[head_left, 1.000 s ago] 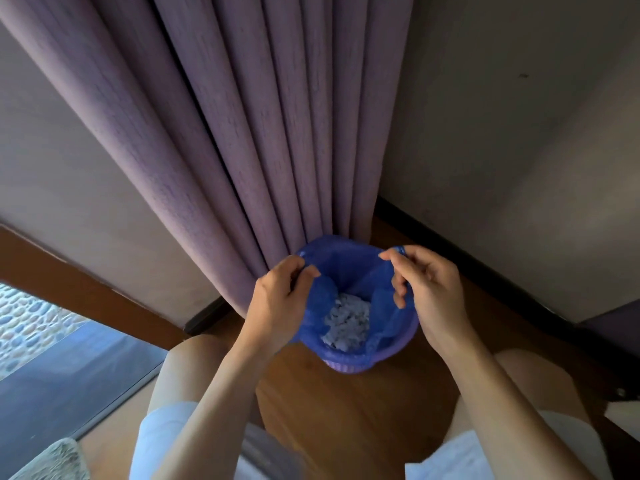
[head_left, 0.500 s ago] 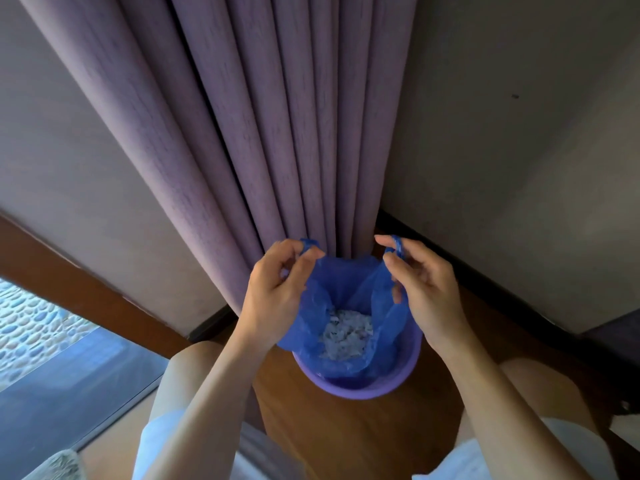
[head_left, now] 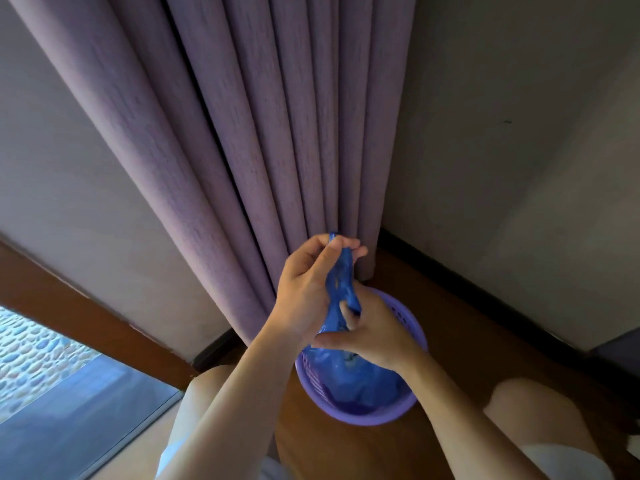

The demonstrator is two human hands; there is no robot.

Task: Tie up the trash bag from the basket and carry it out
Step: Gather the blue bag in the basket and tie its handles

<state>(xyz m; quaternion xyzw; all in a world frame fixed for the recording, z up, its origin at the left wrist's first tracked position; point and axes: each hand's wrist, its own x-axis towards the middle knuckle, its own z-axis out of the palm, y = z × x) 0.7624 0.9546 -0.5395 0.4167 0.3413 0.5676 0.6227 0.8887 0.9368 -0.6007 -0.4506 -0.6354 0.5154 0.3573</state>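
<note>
Upright, blue trash bag [head_left: 341, 299] neck gathered lengthwise, top pointing far, left hand [head_left: 311, 289] pinching top, right hand [head_left: 372, 336] clasping neck lower, over purple basket [head_left: 408, 407].

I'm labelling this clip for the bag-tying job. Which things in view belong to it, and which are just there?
In the job:
- blue trash bag, its top gathered
- purple basket
- left hand and right hand, both gripping the bag

Just there:
- purple curtain
- wooden floor
- window

Bag mouth [head_left: 341, 289] — now gathered shut
</note>
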